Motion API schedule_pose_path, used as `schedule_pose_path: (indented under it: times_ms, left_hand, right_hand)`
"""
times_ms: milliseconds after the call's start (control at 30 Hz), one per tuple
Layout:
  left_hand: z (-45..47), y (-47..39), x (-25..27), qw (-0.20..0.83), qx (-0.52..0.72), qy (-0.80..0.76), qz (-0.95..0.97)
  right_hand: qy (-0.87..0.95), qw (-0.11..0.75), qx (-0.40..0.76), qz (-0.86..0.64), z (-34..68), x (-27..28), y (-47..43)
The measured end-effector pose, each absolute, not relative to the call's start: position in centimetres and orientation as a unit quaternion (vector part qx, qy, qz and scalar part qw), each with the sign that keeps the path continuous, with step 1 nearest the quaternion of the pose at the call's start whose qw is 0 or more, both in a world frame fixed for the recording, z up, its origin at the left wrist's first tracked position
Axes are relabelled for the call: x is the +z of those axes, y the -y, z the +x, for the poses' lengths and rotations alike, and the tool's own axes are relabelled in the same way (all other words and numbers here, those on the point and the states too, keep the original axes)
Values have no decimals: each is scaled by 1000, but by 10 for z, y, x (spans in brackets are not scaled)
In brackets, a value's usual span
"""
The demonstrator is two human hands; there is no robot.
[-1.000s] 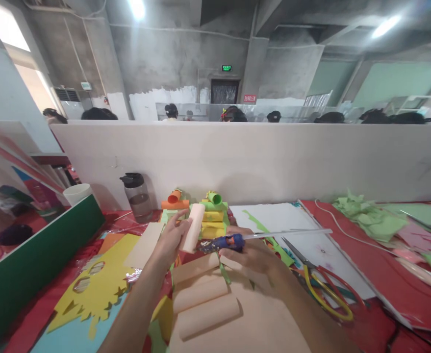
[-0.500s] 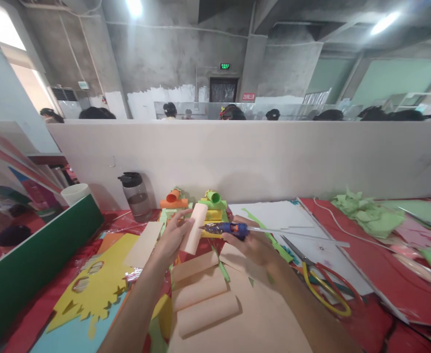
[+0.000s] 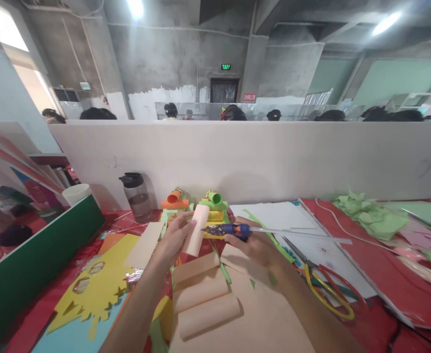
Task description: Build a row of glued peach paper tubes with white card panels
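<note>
From head height, the one view faced forward and down over the red table [image 3: 377, 321], a pale partition [image 3: 259, 162] at twelve o'clock, left hand [image 3: 176, 236] near at seven, right hand [image 3: 256, 249] at five.

Glue gun [image 3: 234, 230] raised, nozzle [image 3: 207, 230] farther up roll [image 3: 196, 233]

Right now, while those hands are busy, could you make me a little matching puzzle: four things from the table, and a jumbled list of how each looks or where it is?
Things:
1. glue gun
2. water bottle
3. farthest peach roll
4. scissors

Clues:
A. yellow-and-red-handled
B. held in the left hand
C. held in the right hand
D. see-through, black-lidded

Pairs: 1-C; 2-D; 3-B; 4-A
</note>
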State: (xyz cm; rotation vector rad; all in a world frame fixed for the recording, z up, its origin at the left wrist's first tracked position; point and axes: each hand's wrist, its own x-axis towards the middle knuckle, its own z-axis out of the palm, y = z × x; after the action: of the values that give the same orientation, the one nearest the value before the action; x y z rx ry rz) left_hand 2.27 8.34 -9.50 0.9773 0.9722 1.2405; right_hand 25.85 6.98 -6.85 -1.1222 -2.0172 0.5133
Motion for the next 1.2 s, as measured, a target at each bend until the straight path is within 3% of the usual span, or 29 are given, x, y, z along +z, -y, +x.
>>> schedule_pose_path:
  times_ms: [433,533,733,900,1200]
  left_hand:
    - [23,-82,-98,606,498,-406,469]
    - [23,-82,-96,610,500,-407,461]
    - [19,-82,-94,644,522,-406,384]
    - [16,-82,-90,635,528,-424,371]
    - [7,-79,-85,626,523,-439,377]
  right_hand:
    - [730,435,119,-513,271,-73,-80]
    - [695,448,194,-527,275,-73,-82]
    - [619,458,455,-448,285,-74,-88]
    - [673,381,503,-386,303,-69,-83]
    - [686,240,398,-560,337,-57,-84]
